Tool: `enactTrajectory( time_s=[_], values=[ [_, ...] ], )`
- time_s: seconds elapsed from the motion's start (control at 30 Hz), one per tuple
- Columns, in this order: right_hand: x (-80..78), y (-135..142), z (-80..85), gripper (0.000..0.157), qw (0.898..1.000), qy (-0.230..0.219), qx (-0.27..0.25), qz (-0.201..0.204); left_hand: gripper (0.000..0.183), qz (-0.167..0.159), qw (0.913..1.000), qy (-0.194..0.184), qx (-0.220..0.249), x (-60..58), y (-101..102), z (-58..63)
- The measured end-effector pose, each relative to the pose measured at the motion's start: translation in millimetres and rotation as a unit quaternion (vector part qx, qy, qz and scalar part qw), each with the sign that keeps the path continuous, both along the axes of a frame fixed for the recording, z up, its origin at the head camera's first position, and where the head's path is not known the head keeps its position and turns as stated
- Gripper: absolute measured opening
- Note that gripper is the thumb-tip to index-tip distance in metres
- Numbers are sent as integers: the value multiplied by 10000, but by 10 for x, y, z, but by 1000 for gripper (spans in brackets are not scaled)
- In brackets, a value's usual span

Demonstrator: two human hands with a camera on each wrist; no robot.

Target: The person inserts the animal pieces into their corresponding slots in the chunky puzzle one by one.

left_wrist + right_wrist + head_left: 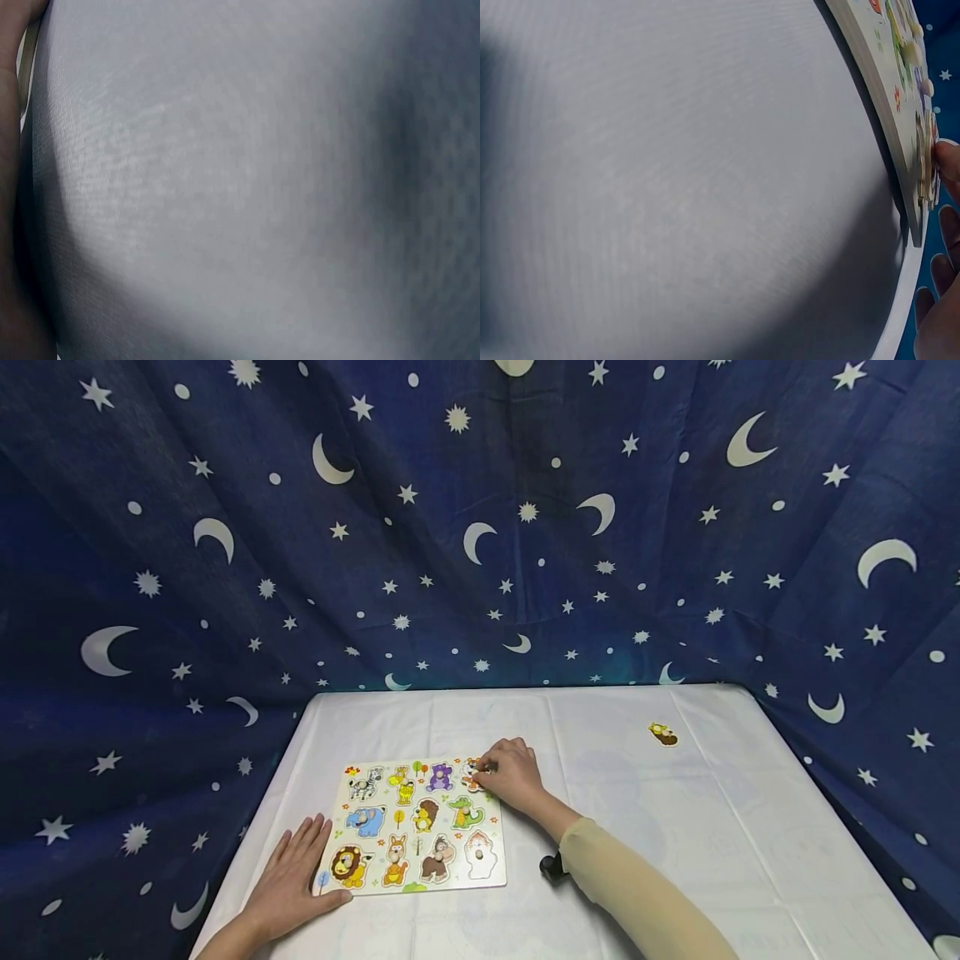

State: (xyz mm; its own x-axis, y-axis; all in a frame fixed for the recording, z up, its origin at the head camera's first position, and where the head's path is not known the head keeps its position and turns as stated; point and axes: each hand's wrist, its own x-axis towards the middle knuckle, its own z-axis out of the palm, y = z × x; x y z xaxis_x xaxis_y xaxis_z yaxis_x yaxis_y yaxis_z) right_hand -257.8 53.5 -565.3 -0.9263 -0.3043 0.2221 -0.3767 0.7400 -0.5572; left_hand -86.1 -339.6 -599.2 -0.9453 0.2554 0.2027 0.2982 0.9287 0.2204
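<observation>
A white wooden peg puzzle board (491,878) with several animal pieces lies on the table. My right hand (514,772) pinches an orange-and-white animal puzzle piece (471,774) at the board's top right corner. In the right wrist view, that puzzle piece (928,161) stands slightly proud of the board's surface, with a fingertip at its face. Its far side is covered by my fingers. My left hand (292,881) lies with fingers extended along the board's left edge, thumb at the lower left corner near the lion piece (348,866). The left wrist view catches only a sliver of that hand (9,150).
A loose yellow-and-brown puzzle piece (663,734) lies at the back right of the white-covered table (637,793). Beside my right forearm sits a small black object (552,867), partly covered by the sleeve. A dark blue star-and-moon curtain (480,585) hangs behind the table.
</observation>
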Motion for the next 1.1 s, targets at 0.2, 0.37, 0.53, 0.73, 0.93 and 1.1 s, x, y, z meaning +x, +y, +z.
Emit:
enactTrajectory(
  time_s=[0.2, 0.37, 0.53, 0.73, 0.93, 1.1],
  values=[
    [-3, -13, -25, 13, 10000, -13, 35, -7, 119, -28, 10000, 4, -35, -16, -5, 0],
    [-12, -14, -42, 12, 10000, -24, 56, -14, 119, -38, 10000, 52, -51, -22, -8, -6],
    [-18, -34, -55, 12, 10000, -3, 87, -14, 119, -3, 10000, -10, -45, -8, -5, -5],
    [-17, -54, -42, 11, 9999, -24, 151, -9, 119, -31, 10000, 24, -41, -8, -11, -15],
    [-6, -54, -14, 11, 9999, -16, 162, 14, 118, -54, 10000, 74, -7, -7, -13, -21],
    [-9, -51, -15, 11, 9998, 2, 193, -6, 118, -63, 9999, 94, -3, -7, -11, -18]
  ],
)
